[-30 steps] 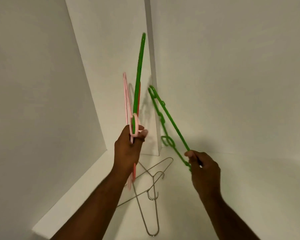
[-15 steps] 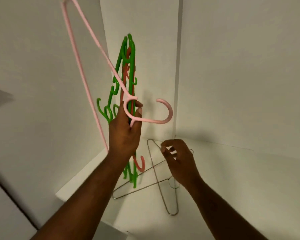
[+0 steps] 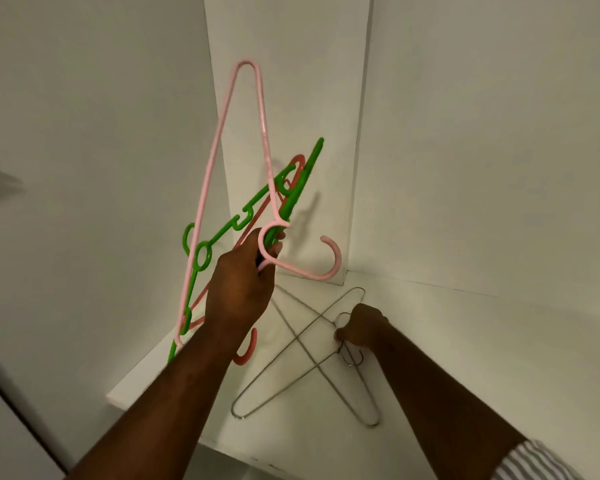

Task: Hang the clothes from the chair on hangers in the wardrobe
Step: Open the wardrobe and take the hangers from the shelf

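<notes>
Shelf: I saw a bare white wardrobe shelf (image 3: 464, 341) between white walls, with no clothes or chair in view.
Above the shelf: the left hand (image 3: 239, 292) clenched the necks of a pink hanger (image 3: 264, 133), a green hanger (image 3: 293, 195) and a coral hanger (image 3: 248, 355).
On the shelf: the right hand (image 3: 360, 327) pinched the hooks of two crossed wire hangers (image 3: 304, 345).
Risk: I judged the crossed wires could snag when lifted off the shelf, and the fanned plastic hangers might slip.
</notes>
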A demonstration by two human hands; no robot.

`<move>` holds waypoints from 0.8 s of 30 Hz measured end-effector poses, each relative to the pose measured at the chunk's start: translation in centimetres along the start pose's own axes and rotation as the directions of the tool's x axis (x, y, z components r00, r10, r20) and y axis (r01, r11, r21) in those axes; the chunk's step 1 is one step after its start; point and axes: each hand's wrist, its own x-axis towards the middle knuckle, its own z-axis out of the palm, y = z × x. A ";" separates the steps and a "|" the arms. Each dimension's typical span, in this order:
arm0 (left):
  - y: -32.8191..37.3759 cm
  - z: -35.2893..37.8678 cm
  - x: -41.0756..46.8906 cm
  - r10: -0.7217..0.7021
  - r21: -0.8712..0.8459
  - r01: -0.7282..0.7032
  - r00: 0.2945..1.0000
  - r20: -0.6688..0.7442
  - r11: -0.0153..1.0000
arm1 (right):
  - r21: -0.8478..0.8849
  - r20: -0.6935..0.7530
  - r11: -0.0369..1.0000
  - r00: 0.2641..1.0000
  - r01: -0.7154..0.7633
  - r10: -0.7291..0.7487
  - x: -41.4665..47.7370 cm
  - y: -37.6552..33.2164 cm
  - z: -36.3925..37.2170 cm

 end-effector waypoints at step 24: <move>7.2 3.5 3.9 -0.403 -0.604 0.733 0.678 0.614 0.312 | 0.969 -0.213 -0.134 0.977 0.207 -0.024 -12.2 0.2 -10.4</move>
